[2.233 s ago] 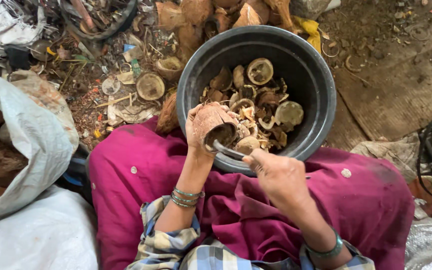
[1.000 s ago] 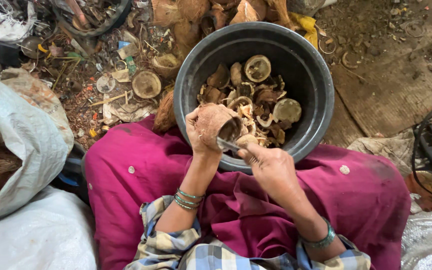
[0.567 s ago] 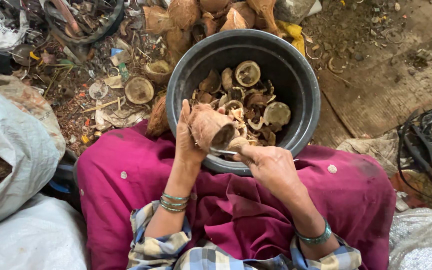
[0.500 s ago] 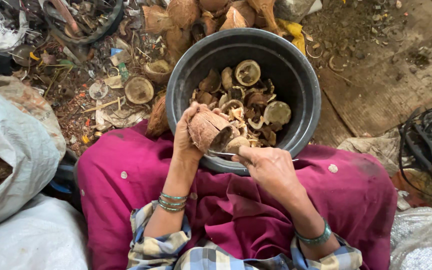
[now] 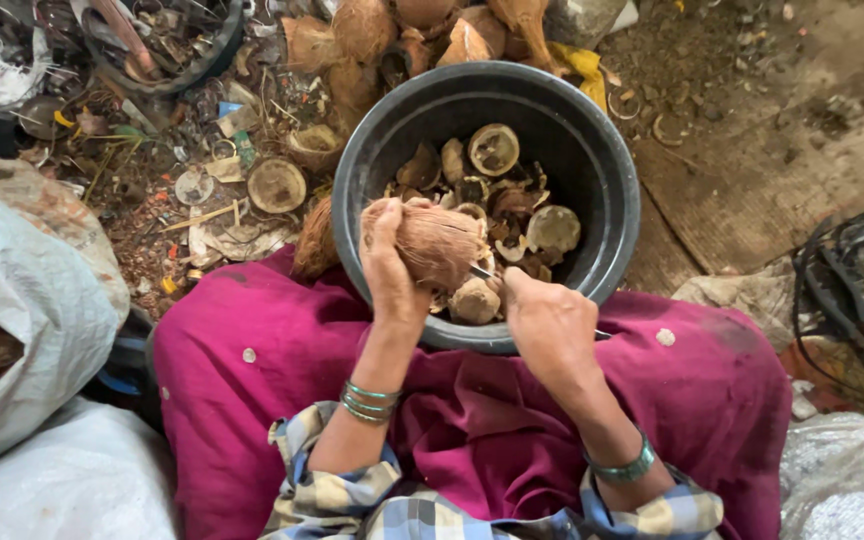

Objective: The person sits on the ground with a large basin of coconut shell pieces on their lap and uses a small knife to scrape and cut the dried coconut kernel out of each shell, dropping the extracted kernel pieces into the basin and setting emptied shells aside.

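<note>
Coconut half (image 5: 439, 243) was brown, fibrous husk outward, rounded, held over the near rim of the black tub (image 5: 607, 160). Left hand (image 5: 389, 270) grip was wrapped round its left side, fingers curled over the top. Right hand (image 5: 550, 322) grip was fisted on a thin metal blade (image 5: 481, 272), tip touching the shell just right of the left grip. Below both grips, tub held cut shell pieces (image 5: 497, 150). Whole husked coconuts (image 5: 362, 30) lay beyond the tub.
</note>
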Available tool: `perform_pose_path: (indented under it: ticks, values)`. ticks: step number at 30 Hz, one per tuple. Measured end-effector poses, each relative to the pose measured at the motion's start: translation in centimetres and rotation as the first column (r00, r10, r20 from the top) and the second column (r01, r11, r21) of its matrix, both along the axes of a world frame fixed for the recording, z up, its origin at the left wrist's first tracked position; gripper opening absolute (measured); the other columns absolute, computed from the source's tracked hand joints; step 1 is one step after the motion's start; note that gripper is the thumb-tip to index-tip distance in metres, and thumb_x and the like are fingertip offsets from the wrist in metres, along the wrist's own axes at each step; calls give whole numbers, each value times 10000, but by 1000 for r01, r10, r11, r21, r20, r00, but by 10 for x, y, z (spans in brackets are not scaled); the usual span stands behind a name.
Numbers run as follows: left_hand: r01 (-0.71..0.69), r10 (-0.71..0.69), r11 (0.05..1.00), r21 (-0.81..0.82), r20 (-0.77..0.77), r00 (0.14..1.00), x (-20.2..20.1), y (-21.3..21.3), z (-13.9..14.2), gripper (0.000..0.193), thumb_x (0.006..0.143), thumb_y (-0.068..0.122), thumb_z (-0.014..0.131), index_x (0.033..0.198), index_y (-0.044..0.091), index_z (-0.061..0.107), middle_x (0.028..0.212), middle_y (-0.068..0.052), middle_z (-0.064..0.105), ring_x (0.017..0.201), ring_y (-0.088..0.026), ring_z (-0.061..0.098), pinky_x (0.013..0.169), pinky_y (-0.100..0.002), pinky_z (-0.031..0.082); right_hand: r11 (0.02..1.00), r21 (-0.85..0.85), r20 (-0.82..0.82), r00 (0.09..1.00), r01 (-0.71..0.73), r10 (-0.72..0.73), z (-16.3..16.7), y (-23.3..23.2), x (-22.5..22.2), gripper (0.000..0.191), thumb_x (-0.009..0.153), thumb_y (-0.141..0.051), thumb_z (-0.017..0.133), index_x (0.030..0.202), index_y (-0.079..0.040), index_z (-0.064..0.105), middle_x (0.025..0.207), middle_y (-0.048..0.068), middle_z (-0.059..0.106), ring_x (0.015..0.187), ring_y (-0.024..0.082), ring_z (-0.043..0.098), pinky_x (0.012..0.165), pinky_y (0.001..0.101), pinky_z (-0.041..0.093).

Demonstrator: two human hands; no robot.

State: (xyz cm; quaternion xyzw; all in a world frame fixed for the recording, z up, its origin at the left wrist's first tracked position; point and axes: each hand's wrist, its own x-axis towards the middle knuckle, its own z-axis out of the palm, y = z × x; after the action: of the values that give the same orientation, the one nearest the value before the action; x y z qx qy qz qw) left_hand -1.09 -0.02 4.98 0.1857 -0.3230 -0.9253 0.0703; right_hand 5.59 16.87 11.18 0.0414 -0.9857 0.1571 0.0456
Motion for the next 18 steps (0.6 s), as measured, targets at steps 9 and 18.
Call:
perform_pose_path:
  ticks: [9,18]
  values:
    - [252,-234,772,583,-109,966,-18,-29,-34,376,978,371,600,971,2,672,970,-201,681,975,-374,658,888,-487,581,945,-312,70,990,-95,123,40,14,13,134,919,-284,669,953,-185,752,676,121,687,611,320,690,516,447,491]
    - [534,-285,546,646,-456,843,4,-33,-21,366,1073,381,518,1117,29,606,1096,-124,641,1104,-305,614,1014,-498,540,904,-263,-127,941,-338,314,39,-19,28,180,900,-195,706,794,-93,603,690,80,633,636,280,663,540,414,476]
